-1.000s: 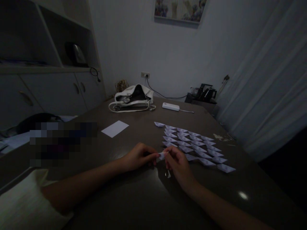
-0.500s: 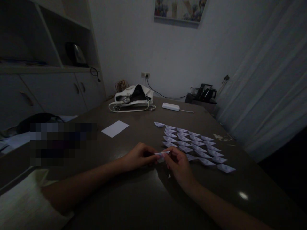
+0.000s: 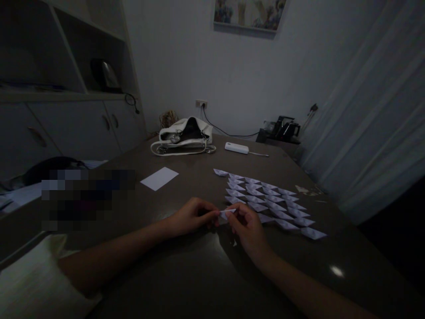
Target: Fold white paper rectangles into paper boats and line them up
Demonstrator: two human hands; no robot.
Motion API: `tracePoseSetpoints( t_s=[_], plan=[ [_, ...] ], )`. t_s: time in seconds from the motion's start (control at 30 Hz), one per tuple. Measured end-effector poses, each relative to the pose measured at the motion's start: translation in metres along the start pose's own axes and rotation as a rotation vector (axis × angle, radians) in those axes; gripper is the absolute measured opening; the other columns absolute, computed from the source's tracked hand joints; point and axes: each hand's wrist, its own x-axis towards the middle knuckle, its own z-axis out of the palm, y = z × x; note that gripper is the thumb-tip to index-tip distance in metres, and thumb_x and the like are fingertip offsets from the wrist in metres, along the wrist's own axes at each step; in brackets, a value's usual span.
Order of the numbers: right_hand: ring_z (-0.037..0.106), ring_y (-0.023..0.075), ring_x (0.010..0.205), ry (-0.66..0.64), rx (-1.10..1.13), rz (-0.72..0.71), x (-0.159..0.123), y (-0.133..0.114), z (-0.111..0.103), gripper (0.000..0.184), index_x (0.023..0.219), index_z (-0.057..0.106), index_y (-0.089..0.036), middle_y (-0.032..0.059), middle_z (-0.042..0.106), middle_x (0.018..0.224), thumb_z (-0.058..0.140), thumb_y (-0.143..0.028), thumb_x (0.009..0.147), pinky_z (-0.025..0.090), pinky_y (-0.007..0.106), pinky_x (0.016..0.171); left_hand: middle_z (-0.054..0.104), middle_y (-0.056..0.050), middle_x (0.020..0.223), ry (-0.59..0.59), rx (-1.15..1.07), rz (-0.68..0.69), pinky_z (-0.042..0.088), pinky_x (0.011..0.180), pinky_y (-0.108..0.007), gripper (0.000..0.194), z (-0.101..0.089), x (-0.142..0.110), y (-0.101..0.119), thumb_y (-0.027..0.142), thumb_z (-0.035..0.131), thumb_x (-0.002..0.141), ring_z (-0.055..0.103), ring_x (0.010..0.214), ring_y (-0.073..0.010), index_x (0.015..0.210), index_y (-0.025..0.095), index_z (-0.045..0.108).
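Note:
Between my hands is a small piece of folded white paper (image 3: 227, 212), pinched just above the dark table. My left hand (image 3: 195, 218) grips its left end between thumb and fingertips. At the other end, my right hand (image 3: 245, 223) has closed thumb and index finger on it; part of the paper is hidden behind the fingers. Beyond and to the right of my right hand lie several folded paper boats (image 3: 274, 206) in rows. One more paper boat (image 3: 220, 172) sits at the far left corner of these rows.
A flat sheet of white paper (image 3: 160, 178) lies left of centre. Farther back are a white handbag (image 3: 186, 136) and a white device with a short cable (image 3: 236, 148). Paper scraps (image 3: 307, 191) lie near the right edge of the table (image 3: 186, 279).
The folded paper has turned between my fingertips, so a thin long edge now shows. Both hands stay in nearly the same place; the paper boats have not moved.

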Motion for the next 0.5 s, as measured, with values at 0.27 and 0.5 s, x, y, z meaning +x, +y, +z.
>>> tracePoseSetpoints(
  t_s=[0.27, 0.5],
  plan=[
    [0.044, 0.0107, 0.048, 0.003, 0.003, 0.022, 0.0005, -0.0004, 0.0016, 0.019, 0.078, 0.058, -0.018, -0.0042, 0.048, 0.057, 0.059, -0.037, 0.081, 0.034, 0.021, 0.044, 0.069, -0.006, 0.071, 0.013, 0.012, 0.015, 0.044, 0.056, -0.018, 0.030, 0.0007, 0.0001, -0.0028, 0.032, 0.052, 0.090, 0.057, 0.058, -0.0103, 0.080, 0.009, 0.069],
    [0.044, 0.0100, 0.047, -0.039, -0.031, -0.002, -0.0005, -0.0033, 0.0016, 0.018, 0.077, 0.059, -0.017, -0.0046, 0.048, 0.055, 0.058, -0.034, 0.083, 0.033, 0.021, 0.045, 0.067, -0.006, 0.068, -0.002, 0.075, 0.032, 0.045, 0.056, -0.018, 0.032, -0.0009, -0.0005, -0.0043, 0.032, 0.052, 0.089, 0.058, 0.059, -0.0114, 0.078, 0.007, 0.068]
  ],
)
